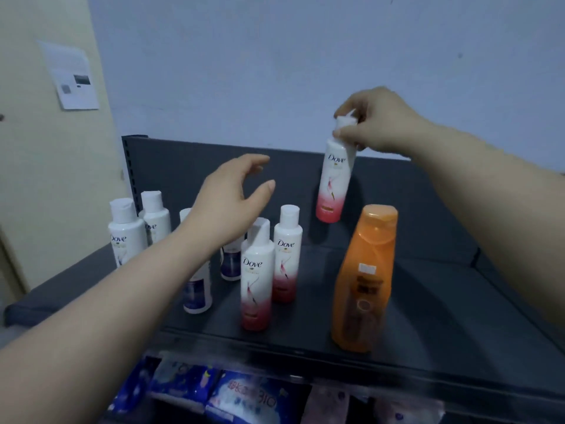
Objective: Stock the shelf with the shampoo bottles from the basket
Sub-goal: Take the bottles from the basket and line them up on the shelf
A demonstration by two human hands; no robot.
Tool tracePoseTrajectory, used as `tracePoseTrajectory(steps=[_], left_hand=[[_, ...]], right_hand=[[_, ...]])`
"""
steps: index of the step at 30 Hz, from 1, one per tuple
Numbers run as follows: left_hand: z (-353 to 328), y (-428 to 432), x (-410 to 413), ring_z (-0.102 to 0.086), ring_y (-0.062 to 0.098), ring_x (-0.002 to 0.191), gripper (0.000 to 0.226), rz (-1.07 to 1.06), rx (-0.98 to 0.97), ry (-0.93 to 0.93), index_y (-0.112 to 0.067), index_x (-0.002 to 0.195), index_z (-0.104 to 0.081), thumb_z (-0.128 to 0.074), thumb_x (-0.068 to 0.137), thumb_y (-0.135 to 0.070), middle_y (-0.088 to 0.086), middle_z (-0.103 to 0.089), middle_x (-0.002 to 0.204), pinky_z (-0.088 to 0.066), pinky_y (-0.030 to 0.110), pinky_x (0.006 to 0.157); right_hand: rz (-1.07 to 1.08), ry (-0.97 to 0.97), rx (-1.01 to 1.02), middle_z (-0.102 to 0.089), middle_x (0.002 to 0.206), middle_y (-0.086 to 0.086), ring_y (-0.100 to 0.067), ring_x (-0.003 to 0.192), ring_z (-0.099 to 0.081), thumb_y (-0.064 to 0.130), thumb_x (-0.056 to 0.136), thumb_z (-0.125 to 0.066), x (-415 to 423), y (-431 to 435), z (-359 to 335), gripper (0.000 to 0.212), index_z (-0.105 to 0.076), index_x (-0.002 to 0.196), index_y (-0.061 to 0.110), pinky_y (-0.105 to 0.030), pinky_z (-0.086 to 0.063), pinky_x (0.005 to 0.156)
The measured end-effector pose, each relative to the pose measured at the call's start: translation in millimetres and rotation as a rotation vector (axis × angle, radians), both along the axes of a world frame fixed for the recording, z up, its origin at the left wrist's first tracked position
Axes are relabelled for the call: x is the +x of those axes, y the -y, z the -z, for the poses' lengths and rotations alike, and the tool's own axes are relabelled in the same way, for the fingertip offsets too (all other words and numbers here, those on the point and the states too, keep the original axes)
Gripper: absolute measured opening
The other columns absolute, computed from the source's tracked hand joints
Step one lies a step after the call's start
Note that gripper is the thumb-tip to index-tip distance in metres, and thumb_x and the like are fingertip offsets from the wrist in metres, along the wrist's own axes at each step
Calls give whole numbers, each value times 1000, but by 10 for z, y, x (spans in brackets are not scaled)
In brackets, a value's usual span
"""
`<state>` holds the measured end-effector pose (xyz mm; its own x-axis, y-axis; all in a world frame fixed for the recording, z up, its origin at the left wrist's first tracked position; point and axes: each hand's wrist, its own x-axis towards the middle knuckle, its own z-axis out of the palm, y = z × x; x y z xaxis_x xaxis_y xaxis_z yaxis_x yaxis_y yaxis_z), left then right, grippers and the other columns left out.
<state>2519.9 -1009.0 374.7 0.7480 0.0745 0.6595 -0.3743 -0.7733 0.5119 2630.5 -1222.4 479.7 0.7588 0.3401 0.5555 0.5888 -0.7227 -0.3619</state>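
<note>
**One bottle in the air above a part-stocked shelf**

The dark shelf (428, 301) carries a cluster of upright bottles on its left half. Near the middle stand two pink bottles, the front one (256, 276) just ahead and left of the rear one (286, 255). Left of them are two blue-label bottles (198, 293), both partly hidden by the left forearm. Further left, two white bottles (125, 237) stand one behind the other by the shelf's left end. A tall orange bottle (363, 280) stands alone near the front edge, right of the pink ones and apart from them. Under the shelf's front lip lie blue packets (241, 399). A paper (72, 76) hangs on the cream wall at left.

The right hand (376, 120) pinches the white cap of the held bottle (334, 179) between thumb and fingertips. This bottle, also pink and white, hangs slightly tilted, clear of the shelf, above and behind the orange bottle. The left hand (226, 203) hovers over the cluster with fingers spread and gently curved, holding nothing.
</note>
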Motion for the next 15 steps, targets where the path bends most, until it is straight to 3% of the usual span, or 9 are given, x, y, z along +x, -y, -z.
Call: tracePoseTrajectory(steps=[3, 7, 10, 13, 15], left_hand=[[80, 59, 52, -47, -3, 106, 43, -58, 43, -32, -25, 136, -50, -57, 93, -29, -9, -56, 132, -30, 10, 83], [165, 137, 114, -47, -9, 103, 47, -119, 49, -55, -30, 138, -47, -57, 93, -33, -11, -54, 136, -28, -6, 76], [176, 206, 102, -48, -17, 78, 46, -150, 14, -66, -33, 138, -46, -55, 93, -38, -13, -54, 135, -33, 4, 73], [187, 229, 75, -49, -11, 108, 46, -176, -27, -60, -32, 138, -46, -53, 94, -40, -13, -55, 135, -34, 15, 87], [198, 244, 54, -46, -4, 120, 46, -192, -33, -56, -31, 138, -47, -54, 93, -40, -14, -55, 134, -34, 14, 90]], right_hand=[[-41, -114, -104, -68, 97, -12, -17, 61, -62, 17, 81, -72, 283, -31, 280, 21, -66, 101, 14, -28, -52, 63], [-147, -238, -113, -69, 93, -9, -24, 74, -70, 17, 77, -77, 570, -131, 629, 22, -66, 96, 13, -40, -59, 77], [-229, -265, -137, -69, 89, 0, -18, 77, -69, 21, 73, -80, 708, -222, 863, 24, -67, 93, 17, -40, -58, 78], [-285, -268, -175, -65, 82, 7, -11, 73, -64, 24, 75, -78, 797, -274, 1048, 18, -66, 88, 24, -40, -57, 81], [-321, -292, -160, -64, 84, 7, -12, 73, -63, 25, 79, -75, 828, -269, 1090, 20, -66, 98, 22, -40, -56, 83]])
